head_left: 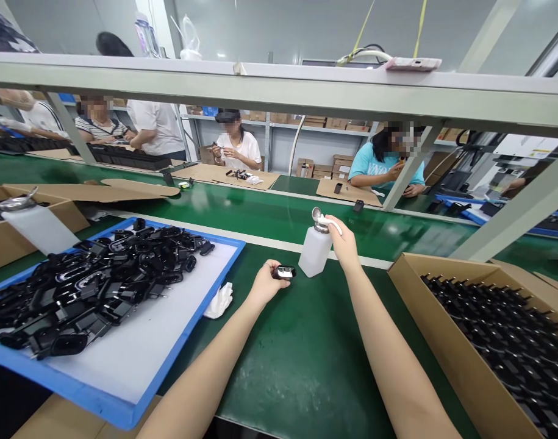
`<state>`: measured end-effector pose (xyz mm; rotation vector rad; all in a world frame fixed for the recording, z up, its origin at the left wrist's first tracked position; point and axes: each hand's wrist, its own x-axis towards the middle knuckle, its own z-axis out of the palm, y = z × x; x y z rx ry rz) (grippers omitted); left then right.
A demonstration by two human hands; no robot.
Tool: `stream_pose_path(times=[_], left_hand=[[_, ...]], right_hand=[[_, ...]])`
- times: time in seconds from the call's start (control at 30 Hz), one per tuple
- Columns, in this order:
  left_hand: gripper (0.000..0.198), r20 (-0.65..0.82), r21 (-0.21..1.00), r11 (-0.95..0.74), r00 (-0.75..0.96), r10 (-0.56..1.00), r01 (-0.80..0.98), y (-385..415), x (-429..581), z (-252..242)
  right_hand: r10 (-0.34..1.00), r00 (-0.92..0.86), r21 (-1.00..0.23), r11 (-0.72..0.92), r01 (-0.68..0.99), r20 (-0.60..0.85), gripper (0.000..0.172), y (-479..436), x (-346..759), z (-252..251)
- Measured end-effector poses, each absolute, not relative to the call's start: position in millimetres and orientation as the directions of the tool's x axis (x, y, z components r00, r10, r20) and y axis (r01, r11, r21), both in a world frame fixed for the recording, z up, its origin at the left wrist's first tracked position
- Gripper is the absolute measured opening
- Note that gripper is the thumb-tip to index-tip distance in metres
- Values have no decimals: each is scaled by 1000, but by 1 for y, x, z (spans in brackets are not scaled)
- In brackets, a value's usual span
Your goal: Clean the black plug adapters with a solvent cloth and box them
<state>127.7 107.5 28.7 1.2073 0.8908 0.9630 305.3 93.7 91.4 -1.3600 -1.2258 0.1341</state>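
The left hand (264,285) is gripping a black power adapter (284,272), while the right hand (345,244) is pinching a white cloth (336,225) in its fingers (330,222) against the metal pump top (319,219) of a plastic dispenser bottle (313,255) on the green bench (306,366), between a blue tray (77,379) of adapters and a cardboard box (443,341).

Electronics assembly workshop, green workbench (306,378), blue tray (84,390) of black plug adapters (91,292), co-workers (235,143), shelved cartons (336,124)
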Motion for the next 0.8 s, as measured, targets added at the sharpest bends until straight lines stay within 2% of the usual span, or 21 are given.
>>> stream_pose_path(times=[0.1, 0.2, 0.27, 0.37, 0.43, 0.5, 0.57, 0.63, 0.73, 0.8], left_hand=[[35, -49, 983, 108, 349, 936, -151, 108, 127, 32], [36, -46, 971, 130, 377, 925, -201, 107, 124, 38], [36, -50, 951, 173, 424, 904, -256, 106, 121, 43], [35, -44, 853, 326, 566, 824, -407, 104, 114, 48], [34, -3, 763, 418, 645, 765, -492, 103, 111, 50], [33, 35, 712, 451, 669, 742, -538, 104, 110, 51], [34, 53, 691, 454, 667, 744, -562, 105, 110, 50], [37, 51, 689, 446, 652, 756, -571, 106, 111, 49], [39, 33, 675, 438, 617, 786, -594, 105, 113, 48], [38, 20, 666, 447, 613, 789, -597, 107, 114, 47]], right_hand=[[707, 579, -914, 320, 251, 406, 33, 96, 301, 95], [703, 640, -938, 335, 87, 310, 32, 92, 300, 105], [689, 647, -937, 327, 125, 327, 31, 86, 297, 113], [654, 593, -881, 307, 358, 469, 29, 74, 287, 124], [665, 477, -791, 303, 531, 575, 28, 68, 275, 127], [723, 314, -696, 312, 647, 616, 26, 66, 260, 124], [801, 177, -650, 311, 693, 572, 26, 67, 244, 117], [875, 117, -684, 276, 675, 469, 29, 69, 229, 109], [936, 110, -768, 202, 608, 333, 36, 72, 216, 98], [933, 135, -764, 185, 618, 334, 39, 75, 215, 95]])
